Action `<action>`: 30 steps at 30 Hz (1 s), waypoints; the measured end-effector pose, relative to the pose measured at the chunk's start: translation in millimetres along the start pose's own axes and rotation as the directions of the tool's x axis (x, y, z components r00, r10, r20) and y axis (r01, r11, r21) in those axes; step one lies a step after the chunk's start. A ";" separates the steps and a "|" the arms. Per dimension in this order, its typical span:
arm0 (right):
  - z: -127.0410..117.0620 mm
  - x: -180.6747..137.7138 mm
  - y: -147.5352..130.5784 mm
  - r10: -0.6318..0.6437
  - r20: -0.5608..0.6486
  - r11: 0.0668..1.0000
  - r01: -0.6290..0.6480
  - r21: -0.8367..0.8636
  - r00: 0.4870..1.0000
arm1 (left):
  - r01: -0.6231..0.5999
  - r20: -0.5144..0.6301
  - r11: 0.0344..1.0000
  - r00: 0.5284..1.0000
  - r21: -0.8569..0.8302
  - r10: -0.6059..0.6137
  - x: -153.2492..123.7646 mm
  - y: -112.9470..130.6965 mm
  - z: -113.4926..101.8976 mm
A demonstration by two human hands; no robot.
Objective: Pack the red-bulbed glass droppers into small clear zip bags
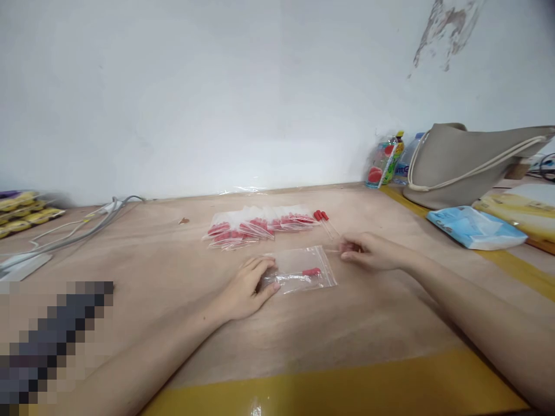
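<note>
On the tabletop [303, 346], the left hand [245, 292] lies flat, grip released, pinning a clear bag [303, 271]. The right hand [368, 252] pinches a thin dropper [335, 251] at the bag's mouth. If the bag slides or its mouth flattens, that tip could miss.

A gray bag [459, 164] sits by the wall. A blue pack [474, 227] lies near it. Gray wires [82, 228] lie far left.

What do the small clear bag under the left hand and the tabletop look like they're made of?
Small clear zip bag: thin glossy plastic film, apparently; it is see-through, crinkled, with glints, and a red-tipped piece shows inside. Tan tabletop: likely matte plywood or board, with faint grain; the yellow front edge looks glossy, perhaps tape or paint.
</note>
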State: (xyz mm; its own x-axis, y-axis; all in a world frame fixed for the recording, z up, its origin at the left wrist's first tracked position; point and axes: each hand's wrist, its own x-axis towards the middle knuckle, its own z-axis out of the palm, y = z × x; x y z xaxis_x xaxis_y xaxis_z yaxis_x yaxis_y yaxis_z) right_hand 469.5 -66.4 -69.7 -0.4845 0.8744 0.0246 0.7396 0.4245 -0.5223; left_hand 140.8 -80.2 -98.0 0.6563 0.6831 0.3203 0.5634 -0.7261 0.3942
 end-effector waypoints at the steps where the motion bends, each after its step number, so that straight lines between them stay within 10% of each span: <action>1: 5.5 3.6 -8.0 -0.029 -0.014 1.000 0.029 -0.012 0.999 | 0.003 0.002 1.000 1.000 0.001 -0.003 -0.1 0.1 0.0; 14: -7.9 0.4 4.7 0.014 0.006 0.999 -0.015 0.032 1.000 | -0.011 -0.016 1.000 1.000 0.006 0.011 0.0 0.3 0.9; 24: 35.6 20.6 -15.8 -0.101 -0.084 0.930 0.124 0.347 0.991 | 0.005 -0.008 1.000 1.000 0.016 -0.005 -0.2 -0.4 0.6; 30: 7.8 4.2 7.2 0.003 0.014 0.995 -0.004 0.103 1.000 | 0.012 -0.005 1.000 1.000 0.021 -0.012 0.4 1.4 0.4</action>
State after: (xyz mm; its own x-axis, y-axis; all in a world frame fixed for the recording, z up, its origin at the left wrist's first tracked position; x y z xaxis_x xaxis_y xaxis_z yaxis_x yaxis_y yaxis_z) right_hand 469.2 -61.5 -80.0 -0.4888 0.8723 0.0113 0.6898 0.3944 -0.6072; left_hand 142.0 -81.0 -97.6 0.6471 0.6920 0.3199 0.5814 -0.7193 0.3802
